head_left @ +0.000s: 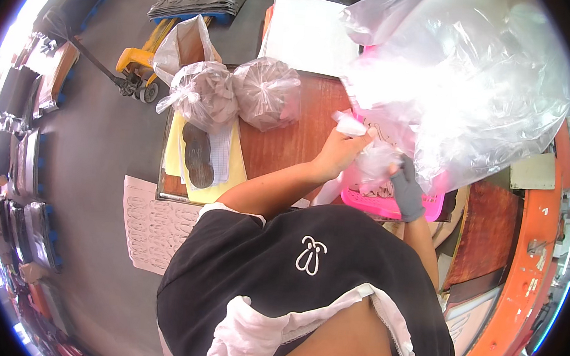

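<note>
My bare left hand [340,152] is closed on the gathered neck of a clear plastic bag [376,163], whose loose end sticks up past the fingers. On my right hand [407,189] is a grey glove with bare fingertips; its fingers are bent against the bag's right side. The bag is over a bright pink plastic basket [432,203], where pale cut pieces [381,189] lie. The bag's contents are hard to make out. Behind and to the right spreads a big heap of clear plastic sheeting [493,80], partly covering the basket.
Two tied bags [205,95] of pale pieces stand on the brown table [280,142], left of my hands. Nearer lie yellow paper [234,168] and a dark sole-shaped piece [197,156]. A white board [310,33] is at the back, and a yellow pallet jack [139,61] stands beyond.
</note>
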